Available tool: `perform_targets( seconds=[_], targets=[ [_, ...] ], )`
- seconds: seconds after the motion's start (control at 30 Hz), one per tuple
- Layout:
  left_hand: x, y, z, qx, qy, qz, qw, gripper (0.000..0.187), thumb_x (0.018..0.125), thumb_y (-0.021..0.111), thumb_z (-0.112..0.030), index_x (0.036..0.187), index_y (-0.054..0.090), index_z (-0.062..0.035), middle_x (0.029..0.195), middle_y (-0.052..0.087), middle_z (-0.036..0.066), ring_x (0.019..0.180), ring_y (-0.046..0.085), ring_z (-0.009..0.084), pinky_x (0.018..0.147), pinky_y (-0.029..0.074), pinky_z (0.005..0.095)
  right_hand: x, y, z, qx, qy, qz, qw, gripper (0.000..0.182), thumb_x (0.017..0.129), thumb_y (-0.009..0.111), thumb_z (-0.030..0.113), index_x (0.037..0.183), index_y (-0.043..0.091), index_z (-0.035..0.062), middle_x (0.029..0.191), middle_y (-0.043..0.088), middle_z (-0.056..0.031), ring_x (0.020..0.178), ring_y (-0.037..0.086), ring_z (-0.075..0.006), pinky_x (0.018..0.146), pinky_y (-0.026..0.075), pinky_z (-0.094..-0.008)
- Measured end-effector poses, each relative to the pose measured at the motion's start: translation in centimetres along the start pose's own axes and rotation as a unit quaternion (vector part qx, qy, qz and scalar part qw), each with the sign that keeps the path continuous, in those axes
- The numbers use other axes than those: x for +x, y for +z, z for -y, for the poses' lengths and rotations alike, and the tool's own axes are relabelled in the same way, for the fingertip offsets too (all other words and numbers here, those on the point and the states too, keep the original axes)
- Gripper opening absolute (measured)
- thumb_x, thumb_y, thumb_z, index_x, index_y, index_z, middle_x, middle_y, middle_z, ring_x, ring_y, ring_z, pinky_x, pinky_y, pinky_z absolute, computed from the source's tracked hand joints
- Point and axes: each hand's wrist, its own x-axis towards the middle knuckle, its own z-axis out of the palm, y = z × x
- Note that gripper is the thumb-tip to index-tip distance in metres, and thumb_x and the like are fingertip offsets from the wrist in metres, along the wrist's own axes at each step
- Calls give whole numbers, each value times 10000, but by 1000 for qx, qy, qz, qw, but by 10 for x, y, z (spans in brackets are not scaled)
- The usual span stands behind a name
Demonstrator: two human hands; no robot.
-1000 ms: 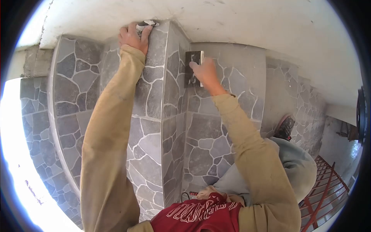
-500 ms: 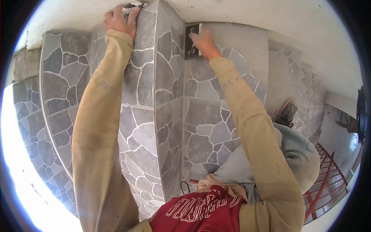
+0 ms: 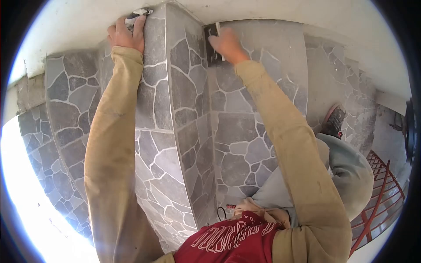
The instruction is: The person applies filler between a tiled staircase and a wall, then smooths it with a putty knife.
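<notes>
My left hand (image 3: 126, 37) is up at the top of the tiled face, its fingers closed around a crumpled black-and-white bundle (image 3: 139, 14) that looks like a rag or plastic bag. The palm hides part of this bundle. My right hand (image 3: 230, 45) grips a flat black float (image 3: 212, 32) by its pale handle. The float lies against the upper end of the inside corner, where grey stone-pattern tile (image 3: 237, 127) with pale joints meets the projecting tiled column (image 3: 186, 79). A smooth grey film covers the tile right of this hand.
A pale plastered surface (image 3: 263, 9) borders the top of the tiles. To the right are my bent leg (image 3: 351, 171) and a dark shoe (image 3: 334, 120). Red metal bars (image 3: 382, 188) stand at the lower right. Bright light fills the lower left.
The view has swung slightly, so both hands appear a little further left. The right hand keeps the float at the corner; the left hand keeps its hold on the bundle.
</notes>
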Motion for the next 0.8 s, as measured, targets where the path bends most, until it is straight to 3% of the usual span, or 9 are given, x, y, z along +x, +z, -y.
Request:
perform_targets(
  seconds=[0.03,0.17,0.23,0.3,0.43,0.5,0.6,0.7,0.8],
  targets=[
    [0,0,2,-14,0,2,1000,656,859,701,-590,1257,635,-73,1204,561,271,1136,516,467,988,438,531,-4,-5,3,7,25,55,998,331,767,631,222,873,677,-88,891,671,-330,921,656,-492,839,524,-527],
    [-5,0,0,-18,-8,9,1000,663,858,698,-596,1266,628,-77,1203,564,265,1133,524,465,987,438,531,6,7,-7,52,91,37,994,317,748,648,195,893,674,-86,920,678,-325,920,657,-493,853,522,-525],
    [-3,0,-2,-3,-13,3,1000,667,858,698,-597,1269,626,-77,1203,563,265,1134,525,463,990,437,531,4,5,-6,78,57,0,995,307,743,653,177,904,674,-83,936,680,-325,943,661,-491,853,527,-515],
    [-2,3,-3,8,-22,2,1000,671,858,697,-598,1272,624,-76,1204,563,264,1135,525,461,992,435,531,-8,-3,16,-20,57,45,997,299,743,650,158,909,673,-90,932,678,-329,950,666,-485,824,534,-508],
    [-9,1,1,-2,-21,16,1000,681,855,695,-604,1278,620,-75,1225,559,265,1153,518,461,999,431,528,9,-6,1,50,114,78,989,292,743,645,153,909,686,-84,951,683,-325,971,658,-492,861,525,-513],
    [-2,1,-1,6,-17,4,1000,680,854,696,-602,1275,622,-74,1224,560,265,1153,519,462,999,430,526,14,-1,-3,55,75,83,992,287,739,651,158,893,692,-82,921,689,-321,938,668,-495,835,536,-508],
    [-2,4,4,-12,-6,17,1000,680,856,695,-600,1274,622,-69,1225,562,261,1145,523,459,996,434,521,4,17,-7,15,33,-52,998,300,731,666,172,836,682,-109,846,682,-328,837,678,-497,759,545,-502],
    [3,0,-1,-19,-2,-3,1000,674,856,696,-598,1269,626,-70,1219,564,253,1139,523,454,996,433,522,29,10,-29,63,68,69,993,327,741,654,180,832,667,-134,858,669,-350,873,667,-507,800,531,-510],
    [-3,5,-3,-23,-15,-4,1000,682,858,689,-608,1273,623,-71,1226,563,251,1143,520,451,994,435,519,24,10,-28,32,51,45,997,359,752,641,192,842,662,-155,851,660,-365,881,662,-514,808,526,-505]
  ],
)
